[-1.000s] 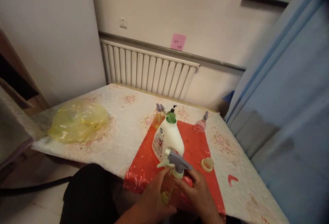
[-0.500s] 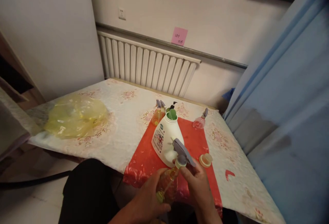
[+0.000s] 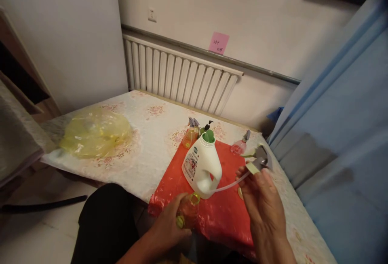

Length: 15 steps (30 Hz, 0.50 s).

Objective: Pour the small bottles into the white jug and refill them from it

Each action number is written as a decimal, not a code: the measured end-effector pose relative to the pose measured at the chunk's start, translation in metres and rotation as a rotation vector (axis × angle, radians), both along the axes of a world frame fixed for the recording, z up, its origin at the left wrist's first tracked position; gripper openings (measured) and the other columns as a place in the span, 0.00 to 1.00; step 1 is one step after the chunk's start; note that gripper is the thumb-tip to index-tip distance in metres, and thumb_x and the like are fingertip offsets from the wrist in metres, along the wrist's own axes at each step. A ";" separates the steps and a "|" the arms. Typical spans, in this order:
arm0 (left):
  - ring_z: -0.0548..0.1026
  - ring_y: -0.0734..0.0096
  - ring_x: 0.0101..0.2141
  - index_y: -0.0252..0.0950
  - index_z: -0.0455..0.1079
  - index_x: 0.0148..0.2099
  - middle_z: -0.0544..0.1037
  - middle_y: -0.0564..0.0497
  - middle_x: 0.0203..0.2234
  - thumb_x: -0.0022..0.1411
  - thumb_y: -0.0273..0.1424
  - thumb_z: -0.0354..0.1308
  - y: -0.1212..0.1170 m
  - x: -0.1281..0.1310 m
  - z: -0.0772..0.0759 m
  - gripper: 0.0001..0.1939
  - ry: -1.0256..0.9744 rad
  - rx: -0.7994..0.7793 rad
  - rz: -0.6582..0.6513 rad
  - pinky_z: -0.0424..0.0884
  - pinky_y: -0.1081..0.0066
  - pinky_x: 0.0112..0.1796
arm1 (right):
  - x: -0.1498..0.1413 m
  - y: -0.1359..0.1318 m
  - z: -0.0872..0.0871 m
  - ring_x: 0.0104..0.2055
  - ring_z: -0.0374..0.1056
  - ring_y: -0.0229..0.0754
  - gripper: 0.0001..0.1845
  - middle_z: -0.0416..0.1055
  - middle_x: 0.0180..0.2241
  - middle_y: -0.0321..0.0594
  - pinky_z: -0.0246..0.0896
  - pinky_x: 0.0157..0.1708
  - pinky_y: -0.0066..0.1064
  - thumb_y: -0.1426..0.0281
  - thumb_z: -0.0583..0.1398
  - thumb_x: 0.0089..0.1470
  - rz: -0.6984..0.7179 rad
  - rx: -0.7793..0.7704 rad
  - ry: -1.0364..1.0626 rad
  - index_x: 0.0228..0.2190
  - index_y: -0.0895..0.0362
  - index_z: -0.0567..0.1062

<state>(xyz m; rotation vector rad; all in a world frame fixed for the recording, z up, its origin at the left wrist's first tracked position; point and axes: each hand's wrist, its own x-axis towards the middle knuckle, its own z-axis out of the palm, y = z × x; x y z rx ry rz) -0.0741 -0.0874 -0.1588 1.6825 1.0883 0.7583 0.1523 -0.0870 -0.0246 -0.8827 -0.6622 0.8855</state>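
Observation:
My left hand [image 3: 169, 219] is wrapped round a see-through yellowish spray bottle [image 3: 190, 209] whose neck is uncovered. To the right, my right hand [image 3: 263, 199] holds the grey trigger spray head [image 3: 262, 159], its pale collar at the fingers. From the head a thin clear dip tube reaches left, past the front of a large white jug [image 3: 202, 163]. That jug stands upright on a red plastic sheet [image 3: 169, 187], with a green piece [image 3: 209, 136] in its mouth. A round pale cap lies partly hidden behind my right hand.
Behind the jug stand orange spray bottles [image 3: 190, 136] and a black pump top [image 3: 209, 125]. A pink spray bottle [image 3: 239, 146] is at the sheet's back right. A crumpled yellow plastic bag [image 3: 97, 134] lies on the left of the flowered tablecloth [image 3: 148, 134]. A blue curtain [image 3: 333, 134] hangs at right.
The spray head has come off the bottle, and my right hand has carried it up and to the right with its tube. My left hand still holds the bottle, slightly further left.

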 end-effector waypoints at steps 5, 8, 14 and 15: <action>0.63 0.52 0.59 0.40 0.56 0.60 0.67 0.44 0.58 0.45 0.25 0.60 0.024 -0.014 -0.003 0.38 -0.060 0.110 0.150 0.57 0.52 0.60 | 0.027 0.018 0.012 0.31 0.73 0.36 0.14 0.76 0.30 0.35 0.72 0.30 0.27 0.65 0.69 0.43 -0.051 0.025 0.121 0.33 0.56 0.76; 0.65 0.52 0.58 0.38 0.56 0.60 0.68 0.43 0.57 0.46 0.27 0.61 0.044 -0.020 -0.004 0.37 -0.109 0.146 0.222 0.59 0.52 0.59 | 0.050 0.034 0.014 0.30 0.73 0.35 0.12 0.76 0.27 0.34 0.72 0.33 0.27 0.67 0.69 0.42 -0.089 0.064 0.049 0.29 0.57 0.75; 0.65 0.54 0.58 0.38 0.51 0.61 0.65 0.41 0.59 0.50 0.33 0.63 0.085 -0.020 -0.012 0.39 -0.221 0.171 0.237 0.62 0.55 0.58 | 0.096 0.081 0.001 0.25 0.71 0.35 0.17 0.74 0.23 0.33 0.69 0.29 0.27 0.65 0.70 0.38 -0.258 -0.025 -0.212 0.30 0.58 0.74; 0.66 0.54 0.58 0.37 0.51 0.62 0.66 0.41 0.59 0.50 0.34 0.63 0.092 -0.018 -0.014 0.39 -0.236 0.171 0.238 0.62 0.55 0.58 | 0.100 0.091 -0.005 0.25 0.70 0.35 0.18 0.73 0.23 0.32 0.68 0.29 0.27 0.63 0.70 0.38 -0.271 -0.067 -0.299 0.30 0.58 0.74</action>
